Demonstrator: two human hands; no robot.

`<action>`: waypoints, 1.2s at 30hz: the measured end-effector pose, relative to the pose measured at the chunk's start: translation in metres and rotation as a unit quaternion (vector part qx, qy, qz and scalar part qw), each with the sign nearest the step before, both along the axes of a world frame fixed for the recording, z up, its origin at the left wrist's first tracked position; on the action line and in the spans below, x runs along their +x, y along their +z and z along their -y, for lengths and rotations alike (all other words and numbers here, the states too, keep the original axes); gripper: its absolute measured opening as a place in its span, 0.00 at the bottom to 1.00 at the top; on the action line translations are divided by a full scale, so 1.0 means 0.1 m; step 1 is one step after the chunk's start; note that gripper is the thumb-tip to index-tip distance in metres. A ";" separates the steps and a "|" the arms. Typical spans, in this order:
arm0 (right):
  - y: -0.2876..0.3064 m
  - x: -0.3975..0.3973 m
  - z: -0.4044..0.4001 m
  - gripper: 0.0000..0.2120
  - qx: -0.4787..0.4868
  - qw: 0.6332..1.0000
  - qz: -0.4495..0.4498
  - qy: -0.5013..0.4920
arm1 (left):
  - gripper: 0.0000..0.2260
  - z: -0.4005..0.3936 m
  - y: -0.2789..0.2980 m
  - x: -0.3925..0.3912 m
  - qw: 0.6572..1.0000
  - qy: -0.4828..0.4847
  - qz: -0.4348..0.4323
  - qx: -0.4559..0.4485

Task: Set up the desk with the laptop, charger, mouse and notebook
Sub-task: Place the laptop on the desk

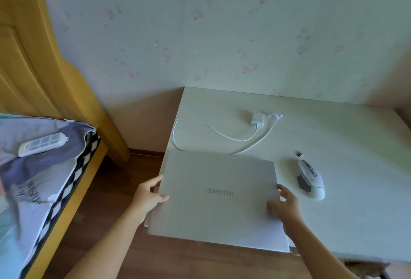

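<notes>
Now both hands grasp the closed laptop (219,198): left hand (149,196) at its 9 o'clock edge, right hand (283,206) at 3, prob. for balance. It overhangs the desk (333,127) front-left corner; charger (257,118) at 12, mouse (310,178) at 3.

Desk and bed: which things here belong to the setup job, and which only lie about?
For the job: closed laptop, held by left hand and right hand; charger with cable; mouse.
Lying about: power strip on the bed; small USB dongle.
</notes>
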State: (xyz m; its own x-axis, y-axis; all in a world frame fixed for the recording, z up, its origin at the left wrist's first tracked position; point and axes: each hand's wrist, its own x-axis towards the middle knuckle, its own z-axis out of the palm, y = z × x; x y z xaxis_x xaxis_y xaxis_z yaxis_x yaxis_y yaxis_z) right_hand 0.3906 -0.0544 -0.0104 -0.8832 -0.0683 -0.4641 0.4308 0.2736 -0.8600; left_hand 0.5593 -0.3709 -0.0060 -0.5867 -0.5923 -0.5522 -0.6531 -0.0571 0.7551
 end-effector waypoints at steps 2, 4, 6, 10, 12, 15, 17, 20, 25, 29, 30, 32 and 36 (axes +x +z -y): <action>-0.01 -0.06 0.03 0.26 0.002 1.000 -0.001 -0.003 | 0.31 0.00 -0.02 -0.06 1.000 0.002 -0.005 -0.003; 0.00 -0.13 0.05 0.26 0.004 1.000 -0.004 -0.003 | 0.31 0.01 -0.03 -0.12 1.000 0.004 -0.012 0.000; 0.01 -0.16 0.07 0.25 0.010 1.000 -0.006 -0.001 | 0.32 0.02 -0.05 -0.15 1.000 0.001 -0.013 0.003; -0.01 -0.19 0.07 0.23 0.018 1.000 -0.008 0.007 | 0.32 0.04 -0.09 -0.16 0.999 -0.016 -0.004 -0.036; -0.02 -0.21 0.06 0.23 0.018 1.000 -0.007 0.011 | 0.31 0.04 -0.09 -0.16 0.998 -0.023 0.001 -0.060; 0.05 -0.20 0.06 0.22 0.021 1.000 -0.007 0.007 | 0.33 0.05 -0.07 -0.20 0.994 -0.051 0.009 -0.092; 0.08 -0.19 0.07 0.20 0.023 1.000 -0.010 0.011 | 0.33 0.07 -0.06 -0.24 0.990 -0.075 0.019 -0.116; 0.08 -0.19 0.07 0.19 0.050 0.998 -0.023 0.032 | 0.29 0.06 -0.04 -0.30 0.986 -0.094 0.019 -0.138; 0.25 -0.31 0.08 0.28 0.117 0.988 -0.068 0.076 | 0.35 -0.13 0.02 -0.55 0.983 -0.068 -0.053 -0.163; 0.45 -0.51 0.14 0.31 0.131 0.976 -0.136 0.105 | 0.30 -0.43 0.26 -0.93 0.970 -0.123 -0.151 -0.145; 0.50 -0.57 0.15 0.30 0.127 0.974 -0.150 0.111 | 0.29 -0.51 0.31 -1.05 0.965 -0.144 -0.162 -0.147; 0.61 -0.74 0.19 0.30 0.119 0.971 -0.170 0.119 | 0.27 -0.64 0.40 -1.32 0.957 -0.173 -0.181 -0.145; 0.67 -1.21 0.28 0.30 0.120 0.963 -0.200 0.131 | 0.25 -0.88 0.50 -1.99 0.953 -0.199 -0.186 -0.135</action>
State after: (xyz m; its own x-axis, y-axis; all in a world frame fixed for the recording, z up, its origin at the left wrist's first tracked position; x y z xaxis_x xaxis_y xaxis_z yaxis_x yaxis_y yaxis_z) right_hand 0.2692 -0.0826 0.0569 -0.9616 -0.2470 -0.1198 -0.0338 0.5396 -0.8412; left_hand 0.3604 -0.2828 0.0442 -0.9200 -0.3728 -0.1209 -0.2666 0.3693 0.8902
